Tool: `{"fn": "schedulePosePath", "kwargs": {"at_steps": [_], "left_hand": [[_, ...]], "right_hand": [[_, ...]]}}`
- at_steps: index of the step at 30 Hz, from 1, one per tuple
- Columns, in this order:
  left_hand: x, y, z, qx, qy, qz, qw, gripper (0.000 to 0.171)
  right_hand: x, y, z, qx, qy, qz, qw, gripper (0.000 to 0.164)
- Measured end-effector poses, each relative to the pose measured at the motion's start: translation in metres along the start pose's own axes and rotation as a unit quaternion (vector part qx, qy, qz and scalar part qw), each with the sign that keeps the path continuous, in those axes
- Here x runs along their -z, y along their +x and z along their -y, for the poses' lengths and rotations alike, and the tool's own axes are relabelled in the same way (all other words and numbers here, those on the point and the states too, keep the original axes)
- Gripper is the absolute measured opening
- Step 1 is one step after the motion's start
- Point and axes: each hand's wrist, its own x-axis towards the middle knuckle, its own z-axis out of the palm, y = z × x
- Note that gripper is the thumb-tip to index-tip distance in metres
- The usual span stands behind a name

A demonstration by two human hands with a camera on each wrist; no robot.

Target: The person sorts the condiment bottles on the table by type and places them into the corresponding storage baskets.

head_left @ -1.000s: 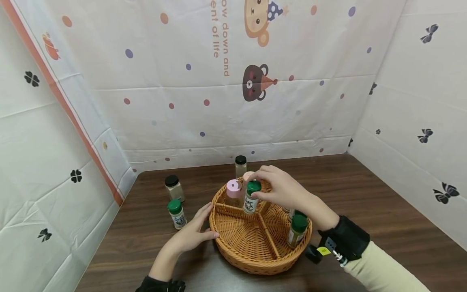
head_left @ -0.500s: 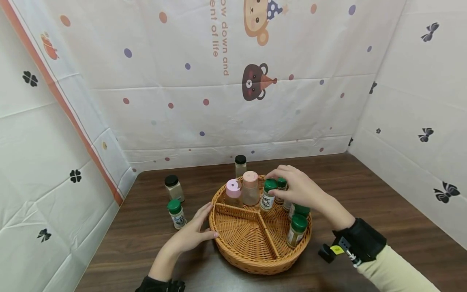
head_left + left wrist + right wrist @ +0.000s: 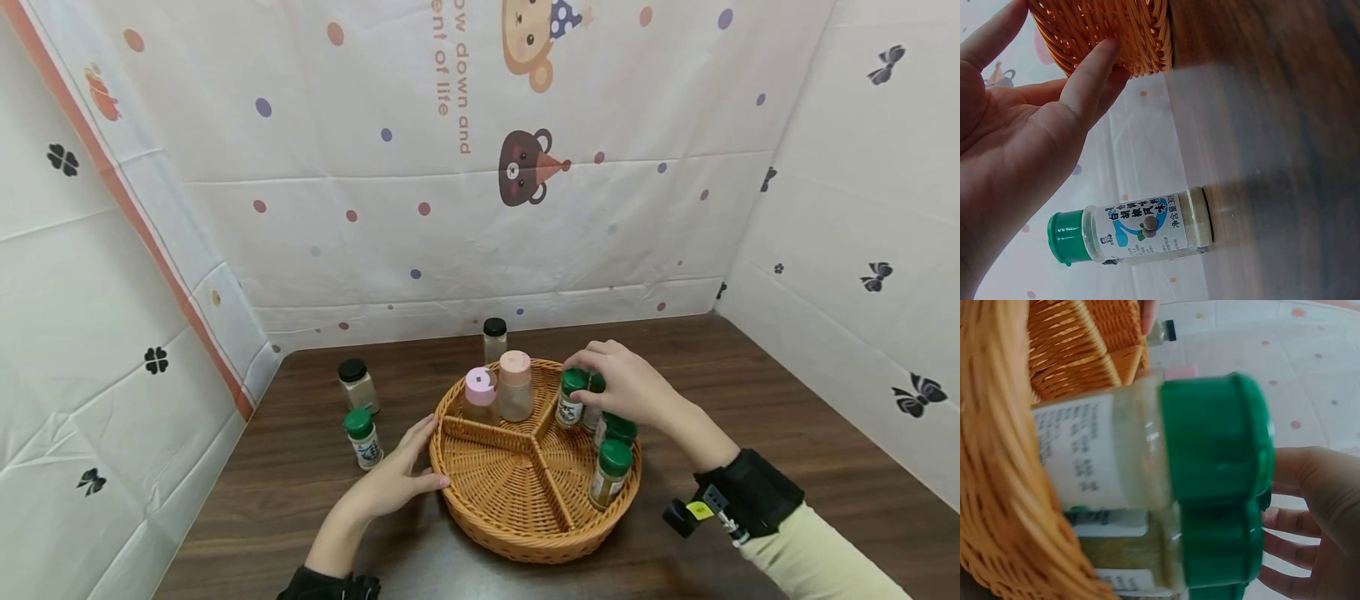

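Observation:
In the head view my right hand pinches the green cap of a small spice jar between thumb and fingers. The jar is upright, low in the right compartment of a round wicker basket. Other green-capped spice jars line that compartment's outer side; in the right wrist view, close spice jars hide the held one. My left hand rests against the basket's left rim, its fingers extended along the wicker wall in the left wrist view.
A pink-capped jar and a peach-capped jar stand in the basket's back compartment. Left of the basket are a green-capped jar and a black-capped jar. Another black-capped jar is behind it. Wicker dividers split the basket.
My right hand has carried the green-capped spice jar rightward, from above the divider down into the right compartment beside the others. The left hand and basket have stayed put.

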Motion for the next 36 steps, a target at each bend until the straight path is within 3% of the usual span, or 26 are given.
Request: {"fn": "schedulePosePath", "kwargs": {"at_steps": [22,36], "left_hand": [[0.000,0.001,0.002,-0.001,-0.001,0.003,1.0000,0.085],[0.001,0.001,0.002,-0.001,0.000,0.001,1.0000,0.085]], "right_hand": [[-0.019,-0.001,-0.010,0.037,-0.106,-0.012,0.994,0.038],[-0.017,0.000,-0.003,0.050,-0.091,-0.043,0.994,0.031]]}}
